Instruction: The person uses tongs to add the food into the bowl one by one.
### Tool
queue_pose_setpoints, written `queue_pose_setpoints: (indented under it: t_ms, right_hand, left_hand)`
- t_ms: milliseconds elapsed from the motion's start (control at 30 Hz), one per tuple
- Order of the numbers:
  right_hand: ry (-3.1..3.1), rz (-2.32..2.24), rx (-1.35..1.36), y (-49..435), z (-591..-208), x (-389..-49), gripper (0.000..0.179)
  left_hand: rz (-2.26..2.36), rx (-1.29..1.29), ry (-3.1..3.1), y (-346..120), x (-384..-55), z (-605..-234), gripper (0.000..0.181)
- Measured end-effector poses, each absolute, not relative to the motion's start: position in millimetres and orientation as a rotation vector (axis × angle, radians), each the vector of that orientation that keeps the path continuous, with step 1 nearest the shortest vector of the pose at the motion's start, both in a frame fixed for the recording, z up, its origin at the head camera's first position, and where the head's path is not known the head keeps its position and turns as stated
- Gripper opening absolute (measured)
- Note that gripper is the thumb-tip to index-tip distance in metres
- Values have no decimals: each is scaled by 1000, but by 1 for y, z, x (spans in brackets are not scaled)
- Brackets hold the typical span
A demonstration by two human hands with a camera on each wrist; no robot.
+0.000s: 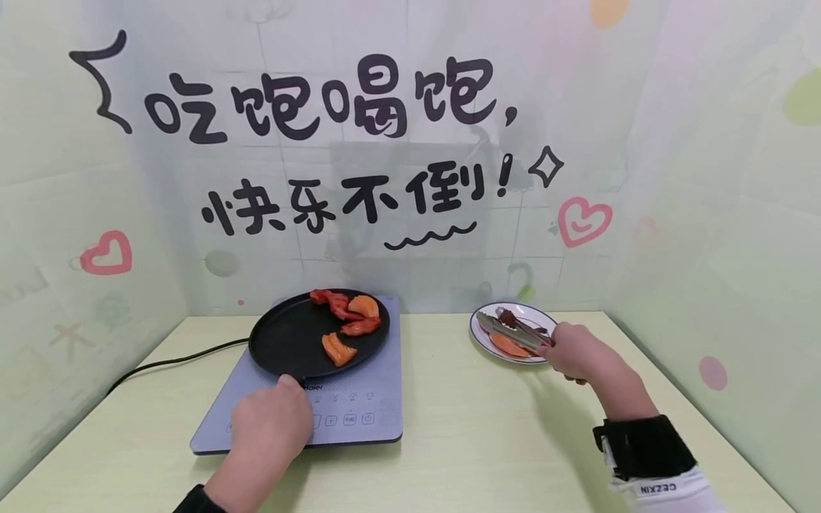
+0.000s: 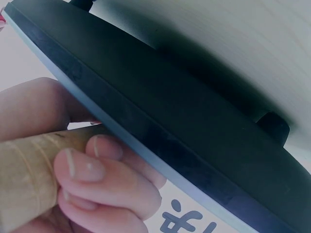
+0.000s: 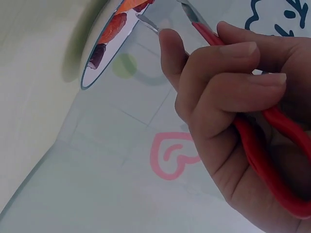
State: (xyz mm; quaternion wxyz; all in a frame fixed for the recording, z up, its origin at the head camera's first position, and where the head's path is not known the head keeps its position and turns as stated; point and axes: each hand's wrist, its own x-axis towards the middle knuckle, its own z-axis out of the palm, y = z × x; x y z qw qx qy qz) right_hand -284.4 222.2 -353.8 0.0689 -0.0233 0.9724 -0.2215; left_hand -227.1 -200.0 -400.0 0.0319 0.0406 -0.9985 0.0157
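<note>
My left hand (image 1: 272, 420) grips the handle (image 2: 29, 170) of a round black frying pan (image 1: 282, 338); the handle is tan in the left wrist view. Orange food pieces (image 1: 338, 350) and red food pieces (image 1: 361, 326) lie in the pan's right half. On the right, my right hand (image 1: 580, 350) holds metal tongs (image 1: 507, 329) with red handles (image 3: 252, 155). Their tips are over a white plate (image 1: 475, 333) with a dark blue rim. An orange slice (image 1: 509, 346) and dark red pieces (image 1: 507, 318) lie on it; whether the tongs pinch any is unclear.
Under the pan stands a grey-blue induction cooker (image 1: 378, 374) with a touch panel along its front. Its black cable (image 1: 179, 358) runs left across the pale wooden table (image 1: 442, 413). Printed curtains (image 1: 423, 278) enclose the table at the back and sides.
</note>
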Motion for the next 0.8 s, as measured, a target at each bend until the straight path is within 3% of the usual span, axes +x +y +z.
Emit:
queue_pose_setpoints:
  t_ms: [800]
  right_hand:
    - [2951,-655,-88,220,-359,-287,22]
  left_hand:
    - [48,100,-3038,-201,-227,-401,27]
